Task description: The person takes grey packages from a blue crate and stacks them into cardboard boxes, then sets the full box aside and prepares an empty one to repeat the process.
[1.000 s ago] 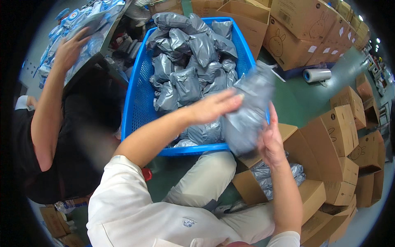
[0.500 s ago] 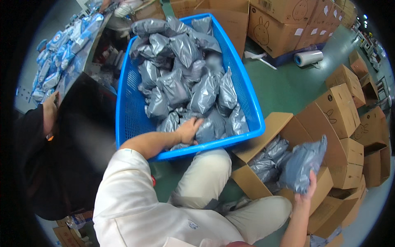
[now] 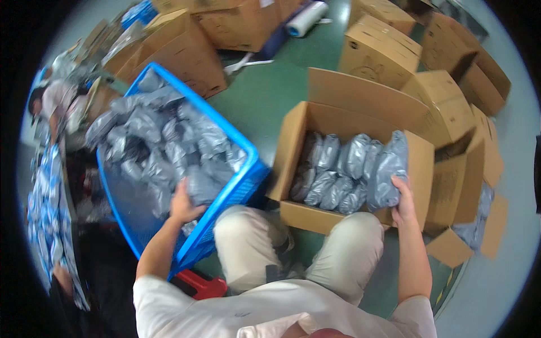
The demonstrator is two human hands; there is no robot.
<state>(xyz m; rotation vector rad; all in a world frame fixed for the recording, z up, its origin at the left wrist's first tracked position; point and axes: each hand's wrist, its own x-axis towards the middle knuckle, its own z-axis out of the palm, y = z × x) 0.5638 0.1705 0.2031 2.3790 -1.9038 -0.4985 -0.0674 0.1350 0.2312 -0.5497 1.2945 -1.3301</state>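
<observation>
Over the right side of an open cardboard box (image 3: 307,218), my right hand (image 3: 404,201) grips a stuffed grey plastic bag (image 3: 387,172) by its right edge. Several similar grey packages (image 3: 336,192) lie in rows inside that box. My left hand (image 3: 185,205) reaches over the near edge of a blue plastic basket (image 3: 239,183). Its thumb and fingers are spread against a grey bag (image 3: 202,187) in there, without closing round it. More grey bags (image 3: 163,132) are heaped in the basket, mostly toward its far end and right side.
Cardboard boxes (image 3: 375,53) stand at the far right, more (image 3: 231,25) behind the basket. A white roll (image 3: 307,19) lies on the green floor. Under the basket's near corner is a red object (image 3: 200,284). At far left are a table of blue-and-white packages (image 3: 45,214) and another person (image 3: 61,104).
My view has swung right, so the box sits nearer the centre. The bag in my right hand is now lower, upright at the box's right side. My left hand stays in the basket.
</observation>
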